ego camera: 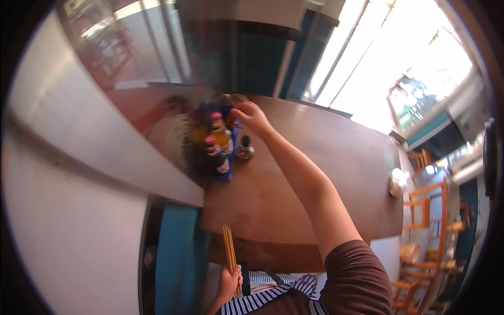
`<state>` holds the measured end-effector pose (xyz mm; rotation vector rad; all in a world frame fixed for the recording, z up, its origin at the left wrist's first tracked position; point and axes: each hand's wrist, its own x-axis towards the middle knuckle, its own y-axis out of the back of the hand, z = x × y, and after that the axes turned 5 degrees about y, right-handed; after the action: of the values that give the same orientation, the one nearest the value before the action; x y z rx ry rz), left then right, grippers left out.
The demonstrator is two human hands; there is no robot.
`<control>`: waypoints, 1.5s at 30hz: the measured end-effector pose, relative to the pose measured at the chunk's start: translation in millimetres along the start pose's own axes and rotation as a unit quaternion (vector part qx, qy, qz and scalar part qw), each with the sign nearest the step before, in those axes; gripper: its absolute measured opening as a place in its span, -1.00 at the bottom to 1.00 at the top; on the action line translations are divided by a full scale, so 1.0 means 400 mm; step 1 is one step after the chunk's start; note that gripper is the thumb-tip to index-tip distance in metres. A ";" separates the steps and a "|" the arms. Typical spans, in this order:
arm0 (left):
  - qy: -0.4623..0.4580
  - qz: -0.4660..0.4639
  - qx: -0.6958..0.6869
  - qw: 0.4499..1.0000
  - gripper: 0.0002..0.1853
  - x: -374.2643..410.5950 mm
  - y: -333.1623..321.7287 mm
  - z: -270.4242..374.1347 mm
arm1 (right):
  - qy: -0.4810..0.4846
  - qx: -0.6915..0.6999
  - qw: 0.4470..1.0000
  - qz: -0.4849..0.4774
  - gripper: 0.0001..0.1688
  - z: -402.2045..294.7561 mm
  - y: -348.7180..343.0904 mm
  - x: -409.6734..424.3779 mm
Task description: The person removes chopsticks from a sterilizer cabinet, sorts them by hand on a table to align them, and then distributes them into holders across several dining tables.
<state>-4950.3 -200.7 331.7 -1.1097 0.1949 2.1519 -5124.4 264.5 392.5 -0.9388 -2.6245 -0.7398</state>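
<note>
My left hand (230, 281), low in the picture, is closed around several wooden chopsticks (229, 248) that point away from me. My right hand (250, 117) reaches to the far left part of the brown table (287, 189), over the edge of a blue tray (232, 173); its fingertips are blurred, and whether they hold anything cannot be told. Beside it on the tray stand a sauce bottle with a red cap and amber contents (220, 134) and a dark sauce bottle with a red cap (216, 155). A small glass jar with a black top (245, 149) stands just right of the tray.
A window pane with a pale frame (118, 145) borders the table on the left and reflects the things there. A clear plastic bag with something in it (397, 183) lies near the table's right edge. Wooden chairs (427, 212) stand beyond on the right.
</note>
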 end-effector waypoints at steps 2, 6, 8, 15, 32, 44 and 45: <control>0.012 -0.039 0.009 0.999 -0.84 0.011 -0.035 -0.007 | -0.024 0.026 0.998 0.049 -0.73 -0.091 0.054 -0.094; 0.032 -0.104 0.060 0.992 -0.85 -0.003 -0.145 -0.020 | -0.026 0.182 0.967 0.178 -0.76 -0.165 0.184 -0.446; 0.027 -0.157 0.069 0.985 -0.85 -0.022 -0.210 -0.044 | -0.118 0.193 0.949 0.218 -0.74 -0.230 0.245 -0.711; 0.049 -0.379 0.211 0.899 -0.83 -0.182 -0.565 -0.157 | -0.425 0.281 0.756 0.411 -0.67 -0.449 0.341 -1.762; 0.341 -0.697 0.589 0.226 -0.68 -0.971 -1.300 -1.187 | 0.077 0.313 0.592 0.739 -0.50 -1.102 0.797 -2.755; -0.019 -0.696 0.693 0.186 -0.50 -1.122 -1.950 -1.616 | 0.103 0.177 0.510 0.836 -0.49 -1.076 1.409 -3.269; -0.034 -0.694 0.696 0.180 -0.50 -1.133 -2.012 -1.652 | 0.101 0.182 0.490 0.846 -0.48 -1.075 1.467 -3.313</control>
<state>-3820.2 -114.0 406.4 0.2891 0.5761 -0.2658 -3709.8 -265.7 448.1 -2.1801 -0.5053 0.2895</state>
